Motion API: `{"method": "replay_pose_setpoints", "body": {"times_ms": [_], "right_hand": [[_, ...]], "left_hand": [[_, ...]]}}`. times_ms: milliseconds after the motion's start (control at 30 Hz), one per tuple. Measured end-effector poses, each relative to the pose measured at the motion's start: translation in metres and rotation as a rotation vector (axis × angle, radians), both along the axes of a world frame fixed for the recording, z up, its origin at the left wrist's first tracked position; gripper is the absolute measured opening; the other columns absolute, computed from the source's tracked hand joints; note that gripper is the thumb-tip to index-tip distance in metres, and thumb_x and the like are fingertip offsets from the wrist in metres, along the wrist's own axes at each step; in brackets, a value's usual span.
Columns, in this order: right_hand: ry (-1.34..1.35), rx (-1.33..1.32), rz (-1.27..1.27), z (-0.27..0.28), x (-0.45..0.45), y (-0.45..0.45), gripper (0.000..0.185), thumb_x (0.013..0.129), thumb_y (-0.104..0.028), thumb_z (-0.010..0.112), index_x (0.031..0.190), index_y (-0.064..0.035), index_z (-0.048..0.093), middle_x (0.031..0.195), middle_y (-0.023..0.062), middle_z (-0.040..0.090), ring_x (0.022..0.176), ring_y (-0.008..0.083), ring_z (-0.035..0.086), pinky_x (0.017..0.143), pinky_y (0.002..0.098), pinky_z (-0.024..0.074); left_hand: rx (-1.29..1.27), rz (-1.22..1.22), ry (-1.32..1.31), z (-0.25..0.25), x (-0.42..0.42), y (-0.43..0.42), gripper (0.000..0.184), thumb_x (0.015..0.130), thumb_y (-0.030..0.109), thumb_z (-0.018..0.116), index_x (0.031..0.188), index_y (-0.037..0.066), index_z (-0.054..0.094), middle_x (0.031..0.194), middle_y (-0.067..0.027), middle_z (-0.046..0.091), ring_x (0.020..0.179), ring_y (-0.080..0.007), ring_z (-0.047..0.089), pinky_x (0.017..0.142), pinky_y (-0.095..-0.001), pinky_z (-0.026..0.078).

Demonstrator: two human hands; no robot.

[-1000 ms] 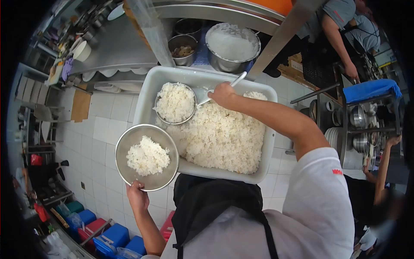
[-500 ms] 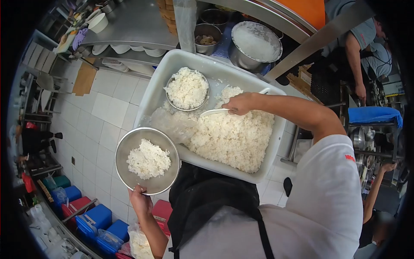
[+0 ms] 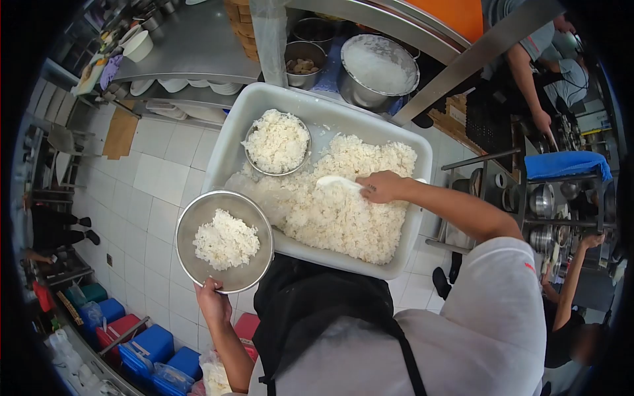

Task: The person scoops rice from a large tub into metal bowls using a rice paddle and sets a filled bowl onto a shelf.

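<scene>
My left hand (image 3: 212,298) grips the near rim of a steel mixing bowl (image 3: 257,267), its thumb over the edge. A mound of cooked rice (image 3: 226,240) lies in that bowl. My right hand (image 3: 383,187) is closed around a white rice paddle (image 3: 339,183), whose blade rests on the bed of rice (image 3: 356,228). This rice fills much of a large white plastic tub (image 3: 254,96). A smaller round bowl heaped with rice (image 3: 277,140) sits in the tub's far left corner. Clear plastic film (image 3: 259,193) lies over rice at the tub's left side.
Beyond the tub stand a steel pot with white contents (image 3: 378,69) and a smaller pot (image 3: 305,65). A metal post (image 3: 479,59) slants at the right. Blue lidded bins (image 3: 146,344) line the lower left. Co-workers' arms (image 3: 526,82) show at the right.
My right hand and the paddle have moved nearer to me and slightly right, over the middle of the rice. My left hand still holds the bowl in about the same place.
</scene>
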State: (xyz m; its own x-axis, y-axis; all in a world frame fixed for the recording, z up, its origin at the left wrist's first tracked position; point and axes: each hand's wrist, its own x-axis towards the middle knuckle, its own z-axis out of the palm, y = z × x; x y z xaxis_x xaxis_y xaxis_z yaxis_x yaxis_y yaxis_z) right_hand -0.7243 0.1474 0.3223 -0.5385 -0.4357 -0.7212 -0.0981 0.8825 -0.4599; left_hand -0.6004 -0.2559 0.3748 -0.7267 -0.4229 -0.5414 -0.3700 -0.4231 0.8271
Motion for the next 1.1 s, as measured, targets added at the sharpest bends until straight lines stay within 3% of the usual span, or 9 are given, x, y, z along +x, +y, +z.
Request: {"method": "replay_pose_setpoints", "body": {"times_ms": [67, 167, 233, 367, 500, 667, 733, 867, 1100], "right_hand": [[0.473, 0.074, -0.107, -0.015, 0.009, 0.004, 0.023, 0.088, -0.025, 0.037, 0.091, -0.0063, 0.052, 0.068, 0.0127, 0.059, 0.058, 0.028, 0.058, 0.056, 0.0393, 0.0452], [0.437, 0.231, -0.027, 0.008, 0.01, -0.02, 0.024, 0.088, -0.03, 0.04, 0.091, -0.0105, 0.053, 0.071, 0.0122, 0.06, 0.067, 0.0303, 0.059, 0.059, 0.041, 0.0449], [0.414, 0.22, -0.007, 0.008, 0.007, -0.019, 0.025, 0.088, -0.032, 0.041, 0.09, -0.0112, 0.054, 0.071, 0.0125, 0.059, 0.068, 0.0307, 0.058, 0.06, 0.0413, 0.0446], [0.442, 0.055, 0.066, -0.007, 0.002, -0.005, 0.027, 0.088, -0.035, 0.041, 0.086, -0.0114, 0.054, 0.07, 0.0134, 0.058, 0.071, 0.0322, 0.057, 0.061, 0.0421, 0.0437], [0.434, 0.008, 0.015, -0.019, 0.003, -0.008, 0.029, 0.086, -0.038, 0.042, 0.089, -0.0128, 0.056, 0.069, 0.0134, 0.057, 0.07, 0.0335, 0.056, 0.063, 0.0435, 0.0431], [0.292, -0.007, -0.062, -0.013, -0.003, -0.009, 0.029, 0.085, -0.039, 0.044, 0.091, -0.0141, 0.057, 0.071, 0.0123, 0.058, 0.074, 0.0325, 0.057, 0.065, 0.0417, 0.044], [0.314, -0.019, -0.066, -0.01, -0.005, -0.004, 0.029, 0.085, -0.039, 0.044, 0.091, -0.0144, 0.057, 0.072, 0.0121, 0.058, 0.074, 0.032, 0.057, 0.064, 0.0413, 0.0439], [0.329, -0.064, -0.069, 0.004, -0.006, 0.003, 0.031, 0.085, -0.042, 0.044, 0.089, -0.0146, 0.058, 0.072, 0.0115, 0.058, 0.073, 0.0306, 0.057, 0.062, 0.0402, 0.0431], [0.318, -0.039, -0.19, 0.039, 0.003, 0.021, 0.029, 0.084, -0.039, 0.047, 0.087, -0.0129, 0.058, 0.073, 0.0121, 0.058, 0.073, 0.0289, 0.056, 0.065, 0.038, 0.0425]], "left_hand": [[0.011, -0.01, 0.012, 0.001, -0.007, 0.003, 0.053, 0.063, -0.006, 0.038, 0.116, -0.002, 0.038, 0.102, -0.0107, 0.048, 0.089, -0.0198, 0.048, 0.082, -0.0321, 0.04], [0.016, -0.044, 0.039, 0.001, -0.017, 0.006, 0.054, 0.063, -0.006, 0.038, 0.116, -0.002, 0.037, 0.104, -0.0116, 0.048, 0.091, -0.021, 0.048, 0.083, -0.0329, 0.04], [0.046, -0.063, 0.034, 0.004, -0.022, 0.009, 0.05, 0.068, -0.008, 0.038, 0.118, -0.001, 0.035, 0.081, -0.0041, 0.044, 0.069, -0.0116, 0.041, 0.069, -0.0248, 0.038], [0.038, -0.111, 0.061, -0.006, -0.025, 0.003, 0.051, 0.068, -0.008, 0.038, 0.119, 0.0, 0.035, 0.086, -0.0054, 0.047, 0.072, -0.0119, 0.043, 0.07, -0.0244, 0.038], [0.038, -0.106, 0.065, -0.008, -0.021, 0.005, 0.054, 0.067, -0.005, 0.038, 0.121, 0.0, 0.034, 0.105, -0.0102, 0.049, 0.089, -0.0167, 0.048, 0.077, -0.025, 0.039], [0.029, -0.112, 0.056, -0.002, -0.023, 0.009, 0.056, 0.066, -0.006, 0.038, 0.122, -0.002, 0.032, 0.107, -0.0112, 0.047, 0.092, -0.0187, 0.047, 0.078, -0.0263, 0.039], [0.045, -0.055, 0.038, 0.001, -0.026, 0.013, 0.048, 0.067, -0.006, 0.037, 0.116, -0.002, 0.036, 0.095, -0.0073, 0.048, 0.074, -0.0133, 0.045, 0.067, -0.0247, 0.04], [0.029, -0.085, 0.09, 0.009, -0.041, 0.018, 0.052, 0.065, -0.006, 0.037, 0.116, -0.002, 0.036, 0.101, -0.0106, 0.048, 0.086, -0.0184, 0.049, 0.076, -0.0296, 0.042], [0.042, -0.297, 0.092, 0.004, -0.084, 0.027, 0.055, 0.067, -0.005, 0.038, 0.121, 0.002, 0.032, 0.1, -0.0077, 0.047, 0.084, -0.0156, 0.047, 0.075, -0.0282, 0.043]]}}
